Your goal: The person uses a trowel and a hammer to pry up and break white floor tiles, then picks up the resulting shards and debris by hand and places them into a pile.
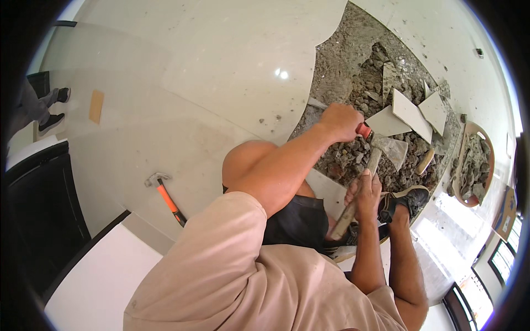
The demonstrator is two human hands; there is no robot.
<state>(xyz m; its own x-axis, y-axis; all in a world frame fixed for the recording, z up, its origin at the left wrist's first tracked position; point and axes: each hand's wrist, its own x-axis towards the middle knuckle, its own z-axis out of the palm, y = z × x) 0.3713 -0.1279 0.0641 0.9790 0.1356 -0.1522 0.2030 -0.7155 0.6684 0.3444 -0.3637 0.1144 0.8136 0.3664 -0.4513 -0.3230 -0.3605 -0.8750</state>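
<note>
My left hand (339, 122) is closed around a chisel (363, 130). Its red handle end pokes out on the right, and its metal blade points left to the edge of the intact floor tile. My right hand (365, 193) grips the wooden shaft of a hatchet (391, 150), whose dusty, broad head lies just below the chisel's red end. Whether the two tools touch, I cannot tell. Beneath both hands spreads a patch of broken grey mortar (348, 63) with loose rubble. Broken white tile pieces (412, 117) lie on it, right of my left hand.
A tan tub (491, 171) of rubble stands at the right. A hammer (167, 199) with an orange and black handle lies on the tiles at left. A wooden piece (425, 161) rests among the rubble near my shoe (414, 198). Another person's legs (41, 105) show far left.
</note>
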